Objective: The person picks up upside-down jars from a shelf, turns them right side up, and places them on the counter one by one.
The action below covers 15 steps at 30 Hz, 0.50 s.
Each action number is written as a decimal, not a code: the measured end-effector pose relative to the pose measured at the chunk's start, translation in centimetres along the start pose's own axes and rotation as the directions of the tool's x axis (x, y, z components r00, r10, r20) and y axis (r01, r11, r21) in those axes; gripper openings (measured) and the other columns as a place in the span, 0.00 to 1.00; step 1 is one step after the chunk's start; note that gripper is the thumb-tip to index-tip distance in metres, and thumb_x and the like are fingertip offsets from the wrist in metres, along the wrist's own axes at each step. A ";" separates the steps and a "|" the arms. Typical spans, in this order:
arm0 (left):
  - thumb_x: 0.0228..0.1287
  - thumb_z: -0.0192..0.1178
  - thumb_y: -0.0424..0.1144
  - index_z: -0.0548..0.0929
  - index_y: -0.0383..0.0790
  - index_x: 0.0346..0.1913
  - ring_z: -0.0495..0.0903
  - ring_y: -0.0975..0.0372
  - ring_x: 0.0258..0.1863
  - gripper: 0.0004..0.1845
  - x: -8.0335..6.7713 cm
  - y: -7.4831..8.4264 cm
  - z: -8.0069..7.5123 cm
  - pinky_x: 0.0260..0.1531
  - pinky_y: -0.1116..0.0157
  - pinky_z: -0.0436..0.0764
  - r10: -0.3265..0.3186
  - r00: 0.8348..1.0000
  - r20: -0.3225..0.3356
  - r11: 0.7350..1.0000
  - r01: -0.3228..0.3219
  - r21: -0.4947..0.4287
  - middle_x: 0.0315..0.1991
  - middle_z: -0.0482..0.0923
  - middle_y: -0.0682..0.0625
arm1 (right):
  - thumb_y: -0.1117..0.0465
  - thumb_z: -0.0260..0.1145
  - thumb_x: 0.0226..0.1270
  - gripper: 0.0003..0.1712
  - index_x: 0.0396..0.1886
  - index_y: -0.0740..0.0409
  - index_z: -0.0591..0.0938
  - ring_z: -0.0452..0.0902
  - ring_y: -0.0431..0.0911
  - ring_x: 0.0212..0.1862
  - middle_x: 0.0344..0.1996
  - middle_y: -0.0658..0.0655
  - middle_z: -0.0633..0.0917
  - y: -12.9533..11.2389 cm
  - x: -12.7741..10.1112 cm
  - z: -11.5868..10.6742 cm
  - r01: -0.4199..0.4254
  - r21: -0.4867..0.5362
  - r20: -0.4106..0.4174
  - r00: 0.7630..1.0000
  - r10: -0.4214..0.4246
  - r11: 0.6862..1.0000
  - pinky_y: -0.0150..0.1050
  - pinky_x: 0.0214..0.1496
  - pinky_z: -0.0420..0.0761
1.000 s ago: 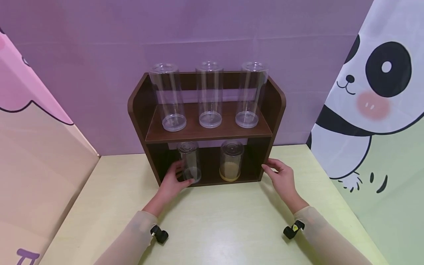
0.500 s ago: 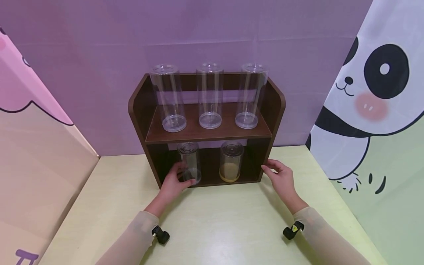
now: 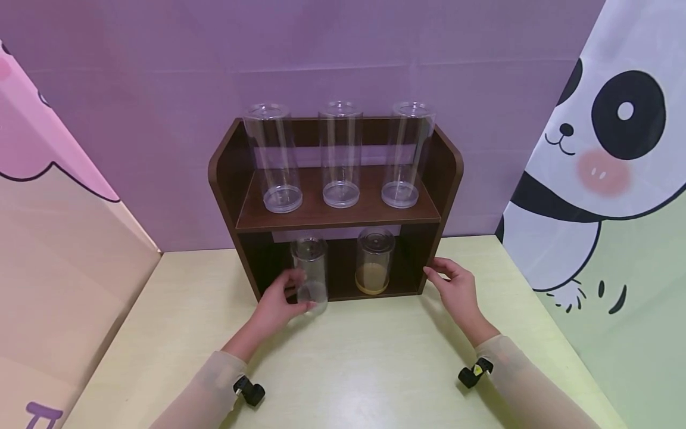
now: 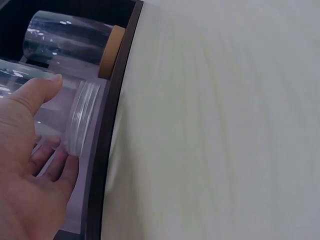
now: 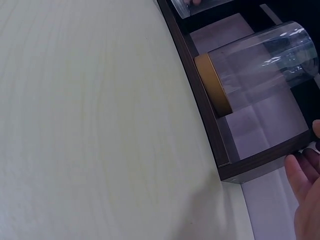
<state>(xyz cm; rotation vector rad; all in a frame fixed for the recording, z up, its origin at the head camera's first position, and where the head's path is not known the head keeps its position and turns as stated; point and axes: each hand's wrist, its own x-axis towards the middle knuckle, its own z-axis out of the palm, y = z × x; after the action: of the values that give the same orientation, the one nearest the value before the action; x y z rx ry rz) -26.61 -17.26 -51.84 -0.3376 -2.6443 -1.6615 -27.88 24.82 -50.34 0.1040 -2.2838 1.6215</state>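
Observation:
A dark wooden two-tier shelf (image 3: 241, 179) stands on the pale table (image 3: 354, 363). My left hand (image 3: 278, 301) grips a small clear jar (image 3: 311, 271) at the lower tier's front edge; in the left wrist view the left hand (image 4: 30, 165) curls thumb and fingers round the clear jar (image 4: 75, 122). Beside it stands a clear jar with a yellow base (image 3: 373, 262), the same yellow-based jar (image 5: 240, 75) in the right wrist view. My right hand (image 3: 455, 286) rests with relaxed fingers against the shelf's right side, the right hand (image 5: 307, 195) touching the shelf's corner (image 5: 250, 167).
Three tall clear cylinders (image 3: 340, 155) stand on the upper tier. A purple wall is behind, a pink panel (image 3: 59, 226) on the left, a panda curtain (image 3: 605, 167) on the right. Bare tabletop lies in front of the shelf.
My left hand has drawn the small clear jar forward and slightly right, out to the lower tier's front edge. The right hand has stayed in place.

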 end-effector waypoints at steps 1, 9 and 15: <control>0.62 0.84 0.34 0.75 0.39 0.72 0.79 0.43 0.71 0.38 -0.2 0.1 0.0 0.72 0.46 0.79 -0.003 1.000 0.013 1.000 0.004 -0.004 0.68 0.79 0.40 | 0.61 0.76 0.78 0.15 0.57 0.64 0.91 0.88 0.40 0.53 0.52 0.64 0.93 0.0 0.0 0.0 0.001 -0.004 0.001 1.000 -0.001 1.000 0.24 0.51 0.85; 0.59 0.85 0.32 0.76 0.35 0.65 0.82 0.47 0.64 0.36 -2.0 0.5 -0.2 0.70 0.50 0.81 0.070 0.993 0.093 0.998 -0.069 -0.012 0.62 0.81 0.41 | 0.61 0.75 0.78 0.16 0.58 0.65 0.90 0.89 0.43 0.55 0.53 0.65 0.92 -0.1 0.1 -0.1 0.005 -0.026 0.015 1.000 -0.005 1.000 0.23 0.51 0.85; 0.59 0.85 0.34 0.76 0.37 0.62 0.82 0.46 0.66 0.34 -3.4 1.0 0.0 0.71 0.49 0.81 0.067 0.989 0.131 0.998 -0.067 -0.005 0.63 0.81 0.42 | 0.61 0.76 0.78 0.16 0.59 0.64 0.88 0.86 0.36 0.50 0.52 0.63 0.91 -0.5 -0.8 0.2 0.021 -0.025 -0.077 0.997 -0.023 0.999 0.22 0.50 0.83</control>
<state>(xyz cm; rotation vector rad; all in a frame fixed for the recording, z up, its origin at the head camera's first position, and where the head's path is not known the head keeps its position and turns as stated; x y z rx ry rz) -23.11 -17.48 -51.30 -0.5483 -2.6902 -1.6753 -27.10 24.38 -50.22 0.0589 -2.2354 1.5592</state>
